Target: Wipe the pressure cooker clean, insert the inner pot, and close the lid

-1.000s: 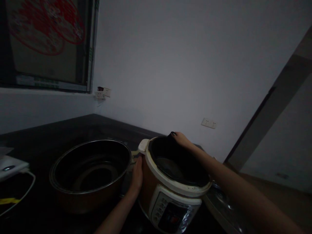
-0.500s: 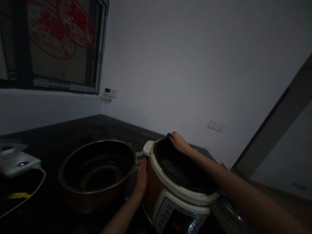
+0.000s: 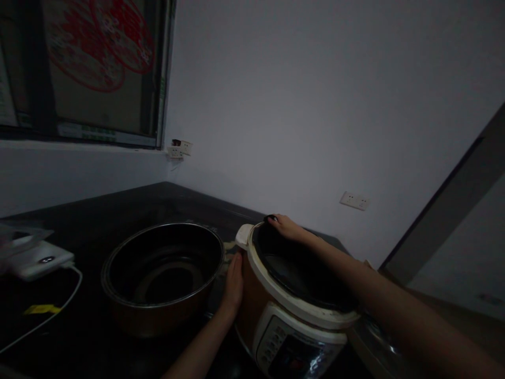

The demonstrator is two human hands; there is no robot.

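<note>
An electric pressure cooker (image 3: 292, 326) with a cream rim, orange body and a front control panel stands on the dark counter (image 3: 118, 210). My left hand (image 3: 233, 284) lies flat against the cooker's left side, fingers stretched. My right hand (image 3: 284, 228) reaches across the open top and rests on the far rim, fingers curled over the edge of the dark inner pot (image 3: 295, 271).
A large dark metal pot (image 3: 161, 273) sits just left of the cooker. A white device with a cable (image 3: 39, 260) lies at the far left. Wall sockets (image 3: 355, 200) are behind; a window (image 3: 87, 68) with red decoration is at the upper left.
The view has drifted left, so the cooker and pot appear further right. My right hand has slid slightly left along the far rim. My left hand stays on the cooker's side.
</note>
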